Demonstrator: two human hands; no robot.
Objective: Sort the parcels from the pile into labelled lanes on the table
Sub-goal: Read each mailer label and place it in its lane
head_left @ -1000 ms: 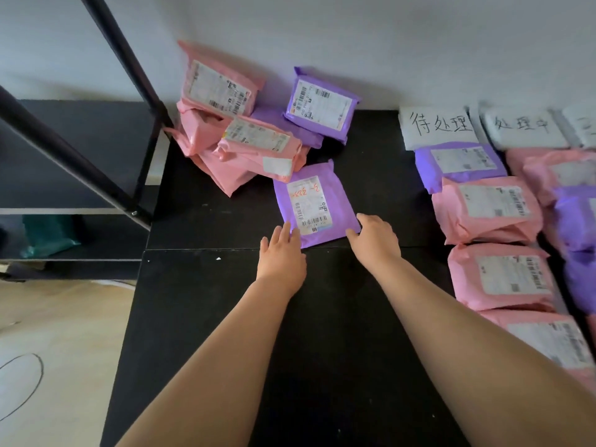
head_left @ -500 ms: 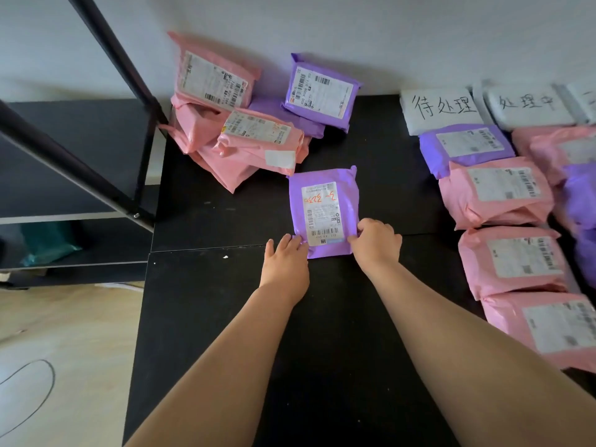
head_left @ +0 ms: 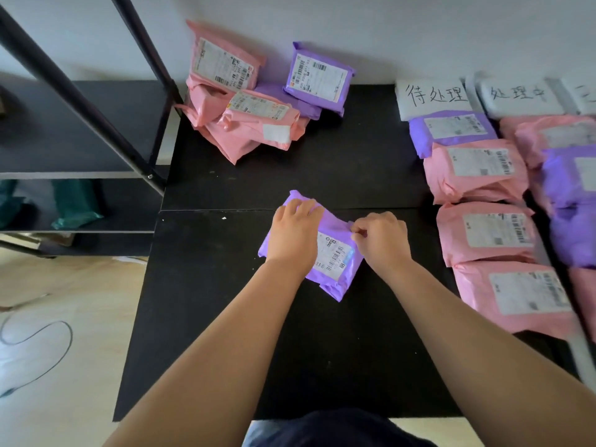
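A purple parcel (head_left: 335,253) with a white shipping label lies tilted in the middle of the black table (head_left: 322,175). My left hand (head_left: 295,235) rests flat on its left half, covering part of the label. My right hand (head_left: 382,238) pinches the parcel's right edge with curled fingers. The pile of pink and purple parcels (head_left: 254,101) leans against the wall at the back left. On the right, white lane labels with handwriting (head_left: 433,96) head rows of sorted parcels; the nearest lane (head_left: 483,201) holds one purple and three pink ones.
A black metal shelf frame (head_left: 96,117) stands left of the table, with teal bags on its lower shelf. A second lane (head_left: 567,175) of pink and purple parcels runs along the right edge. A cable lies on the wooden floor at the lower left.
The purple parcel has been pulled from near the pile toward me to mid-table. My left hand moved on top of it and my right hand now pinches its right edge.
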